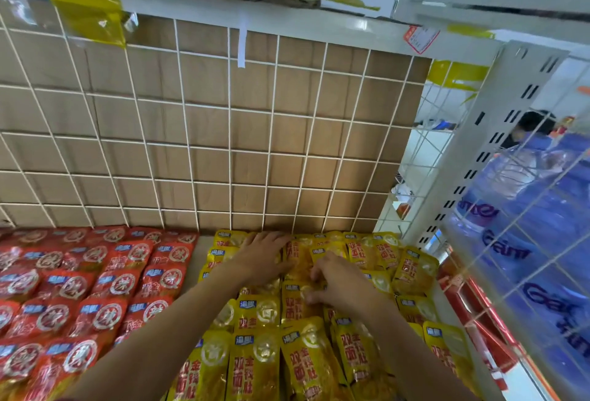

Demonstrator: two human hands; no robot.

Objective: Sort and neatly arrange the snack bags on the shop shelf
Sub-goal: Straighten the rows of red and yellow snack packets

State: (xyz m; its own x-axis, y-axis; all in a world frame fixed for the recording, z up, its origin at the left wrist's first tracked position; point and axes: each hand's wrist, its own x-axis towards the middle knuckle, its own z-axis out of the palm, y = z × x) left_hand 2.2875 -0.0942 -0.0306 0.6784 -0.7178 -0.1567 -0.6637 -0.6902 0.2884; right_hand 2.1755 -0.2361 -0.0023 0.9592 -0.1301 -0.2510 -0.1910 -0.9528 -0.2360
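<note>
Partly beneath right hand (341,285), yellow bags (255,365)

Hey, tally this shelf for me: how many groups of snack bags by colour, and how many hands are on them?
Red snack bags: 1 group
Yellow snack bags: 1 group
Hands: 2, left hand and right hand, both on the yellow group
Total: 4

The shop shelf (194,268) carries red snack bags (79,288) in overlapping rows on the left and yellow snack bags (255,365) on the right (a bare strip shows between them).
</note>
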